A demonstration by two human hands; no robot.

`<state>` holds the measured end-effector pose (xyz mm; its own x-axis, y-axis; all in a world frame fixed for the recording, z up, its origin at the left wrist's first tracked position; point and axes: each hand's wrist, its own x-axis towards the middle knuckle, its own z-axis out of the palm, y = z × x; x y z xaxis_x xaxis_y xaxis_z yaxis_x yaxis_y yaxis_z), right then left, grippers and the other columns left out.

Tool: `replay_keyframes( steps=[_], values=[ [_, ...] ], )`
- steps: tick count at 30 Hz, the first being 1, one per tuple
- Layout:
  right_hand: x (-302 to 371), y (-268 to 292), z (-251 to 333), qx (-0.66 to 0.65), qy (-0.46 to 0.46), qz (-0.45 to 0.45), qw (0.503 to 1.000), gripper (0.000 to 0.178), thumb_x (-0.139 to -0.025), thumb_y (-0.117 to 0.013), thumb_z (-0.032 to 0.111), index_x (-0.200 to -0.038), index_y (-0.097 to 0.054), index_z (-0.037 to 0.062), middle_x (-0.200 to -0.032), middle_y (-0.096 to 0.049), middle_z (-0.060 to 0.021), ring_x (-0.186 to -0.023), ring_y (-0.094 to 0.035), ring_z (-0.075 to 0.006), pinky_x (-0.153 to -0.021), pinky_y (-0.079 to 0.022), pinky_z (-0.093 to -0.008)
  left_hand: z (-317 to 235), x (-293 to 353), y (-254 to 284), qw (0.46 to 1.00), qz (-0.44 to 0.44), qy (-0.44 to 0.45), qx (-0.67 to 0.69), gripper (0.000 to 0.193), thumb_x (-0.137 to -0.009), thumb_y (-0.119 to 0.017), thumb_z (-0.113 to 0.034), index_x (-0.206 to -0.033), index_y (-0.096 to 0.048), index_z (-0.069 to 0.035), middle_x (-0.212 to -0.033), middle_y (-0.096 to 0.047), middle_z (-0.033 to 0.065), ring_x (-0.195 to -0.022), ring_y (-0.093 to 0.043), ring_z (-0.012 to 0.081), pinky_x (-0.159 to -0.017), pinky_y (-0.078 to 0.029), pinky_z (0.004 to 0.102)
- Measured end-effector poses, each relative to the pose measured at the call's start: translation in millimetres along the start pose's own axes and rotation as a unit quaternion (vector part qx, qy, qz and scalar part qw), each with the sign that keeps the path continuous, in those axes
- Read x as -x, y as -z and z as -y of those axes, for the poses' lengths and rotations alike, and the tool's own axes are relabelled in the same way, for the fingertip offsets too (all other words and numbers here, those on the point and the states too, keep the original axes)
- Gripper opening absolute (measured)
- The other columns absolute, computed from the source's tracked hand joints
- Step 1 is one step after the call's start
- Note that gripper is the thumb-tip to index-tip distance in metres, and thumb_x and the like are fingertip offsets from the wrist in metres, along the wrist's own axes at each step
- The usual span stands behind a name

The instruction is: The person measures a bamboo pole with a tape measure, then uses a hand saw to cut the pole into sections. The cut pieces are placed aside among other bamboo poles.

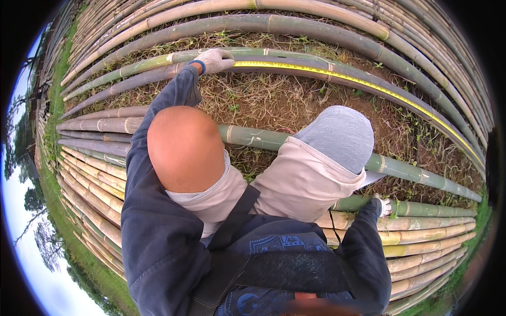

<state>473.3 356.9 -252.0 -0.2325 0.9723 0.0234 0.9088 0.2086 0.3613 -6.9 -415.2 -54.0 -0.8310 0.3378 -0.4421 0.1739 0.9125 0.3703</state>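
Observation:
My left hand (213,60), in a pale knit glove with a blue cuff, is closed at the end of a yellow measuring tape (363,81). The tape stretches right from it along a grey-green bamboo pole (287,59), curving toward the right rim of the head view. Its far end is lost in the dark edge there. My right hand (385,205), also in a light glove, is low beside my knee at a green bamboo pole (421,209). The sleeve covers most of it, so its fingers do not show clearly. A pale flat thing (372,178) partly shows under my right knee.
Several bamboo poles (226,23) lie side by side beyond the measured one. Another green pole (258,138) passes beneath my knees. Yellowish poles (421,237) are stacked close by on the right, with more (95,195) on the left. Dry grass and soil (284,100) lie between poles.

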Motion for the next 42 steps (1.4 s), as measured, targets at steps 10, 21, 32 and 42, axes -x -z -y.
replay_keyframes(
  steps=[10,21,32,42],
  values=[
    [130,-30,20,-0.105,0.253,-0.292,0.916,0.053,-0.095,-0.072,0.047,-0.120,-0.069,0.0007,-0.119,-0.072,-0.0155,-0.090,-0.071,-0.0292,-0.080,-0.058,-0.0513,93,29,12,0.999,0.011,0.033,0.007,0.048,-0.099,-0.065,-0.050,-0.122,-0.080,-0.011,-0.113,-0.080,0.0141,-0.107,-0.073,0.0321,-0.098,-0.054,0.0446],
    [298,73,47,-0.298,0.189,0.085,0.932,0.045,-0.098,-0.072,0.040,-0.124,-0.066,0.0042,-0.115,-0.071,-0.0126,-0.087,-0.070,-0.0252,-0.076,-0.059,-0.0463,198,44,31,0.998,0.035,0.012,0.054,0.049,-0.095,-0.065,-0.052,-0.121,-0.081,-0.012,-0.109,-0.080,0.0123,-0.099,-0.074,0.0251,-0.094,-0.056,0.0412],
    [344,123,-6,-0.342,0.085,0.225,0.908,0.044,-0.100,-0.071,0.039,-0.130,-0.064,0.0078,-0.115,-0.070,-0.0113,-0.092,-0.069,-0.0254,-0.080,-0.059,-0.0455,255,58,43,0.998,0.004,0.031,0.062,0.043,-0.096,-0.068,-0.048,-0.115,-0.083,-0.012,-0.103,-0.081,0.0133,-0.089,-0.077,0.0253,-0.087,-0.061,0.0427],
    [416,133,28,-0.472,0.007,0.338,0.814,0.044,-0.102,-0.070,0.038,-0.136,-0.062,0.0110,-0.115,-0.069,-0.0101,-0.097,-0.068,-0.0255,-0.084,-0.059,-0.0448,322,54,45,0.999,-0.020,0.027,-0.029,0.052,-0.095,-0.071,-0.058,-0.119,-0.083,-0.014,-0.108,-0.080,0.0160,-0.099,-0.075,0.0334,-0.091,-0.057,0.0471]
  ],
)
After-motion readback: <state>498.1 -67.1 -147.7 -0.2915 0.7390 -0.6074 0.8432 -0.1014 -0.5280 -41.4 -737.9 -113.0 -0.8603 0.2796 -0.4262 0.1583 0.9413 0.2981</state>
